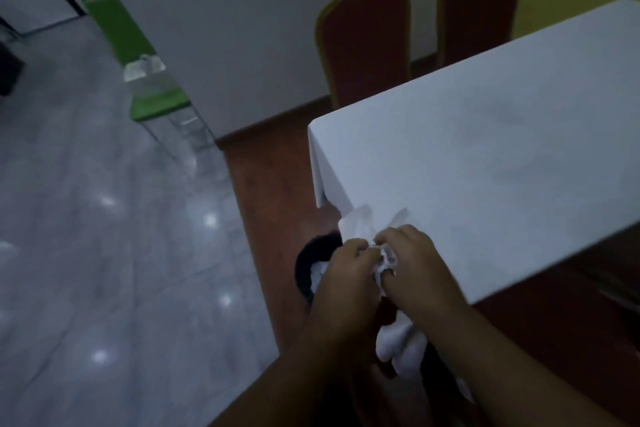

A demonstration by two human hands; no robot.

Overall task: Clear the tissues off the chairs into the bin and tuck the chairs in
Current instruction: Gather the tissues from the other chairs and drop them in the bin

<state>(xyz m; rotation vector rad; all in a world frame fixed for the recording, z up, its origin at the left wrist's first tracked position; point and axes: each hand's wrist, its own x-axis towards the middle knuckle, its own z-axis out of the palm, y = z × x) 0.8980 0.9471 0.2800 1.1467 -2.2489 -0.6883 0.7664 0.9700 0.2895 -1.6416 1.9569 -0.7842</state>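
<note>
Hands: our left hand (pixel 349 267) and right hand (pixel 412 260) each grip closed on crumpled tissues (pixel 384 258).
Bin: black bin (pixel 306 260) below them, beside the white-clothed surface (pixel 485 156).

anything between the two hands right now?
Yes: a crumpled wad of white tissues, pinched between the left hand and right hand in the head view. The hands hover over the dark bin beside the table corner.
</note>
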